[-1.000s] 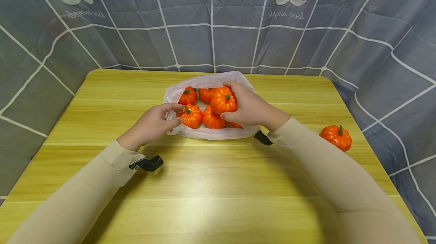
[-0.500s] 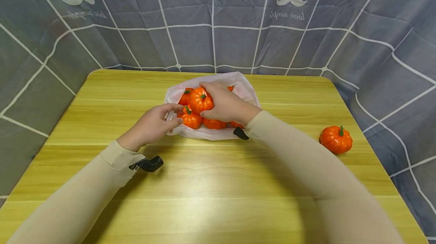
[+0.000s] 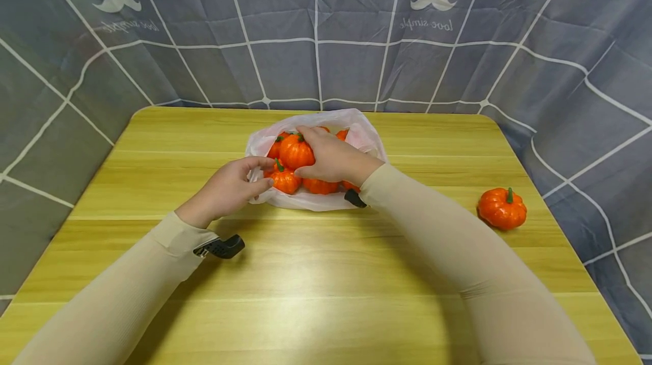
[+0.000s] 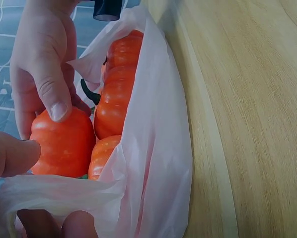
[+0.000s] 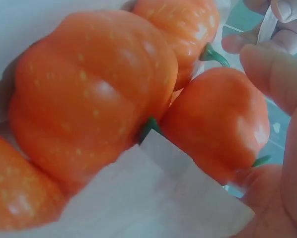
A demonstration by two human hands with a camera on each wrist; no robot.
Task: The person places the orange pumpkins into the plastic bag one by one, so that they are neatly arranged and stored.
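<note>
A white plastic bag [image 3: 313, 202] lies at the far middle of the table, its mouth spread, with several small orange pumpkins inside. My right hand [image 3: 333, 155] reaches into it and grips one pumpkin [image 3: 297, 151] from the right side, above the others; the left wrist view shows thumb and fingers round this pumpkin [image 4: 64, 144]. At the bag's left edge, my left hand [image 3: 226, 187] pinches the plastic, next to a front pumpkin [image 3: 286, 182] with a green stem. In the right wrist view, fingers of the left hand [image 5: 282, 25] hold a white strip of the bag.
One more pumpkin [image 3: 502, 209] sits outside the bag near the right edge of the wooden table [image 3: 316, 280]. A grey curtain [image 3: 351, 65] with white lines hangs behind the table and along both sides.
My right hand has moved left with its pumpkin and lowered it among the others at the bag's left side. The left hand has stayed at the bag's edge.
</note>
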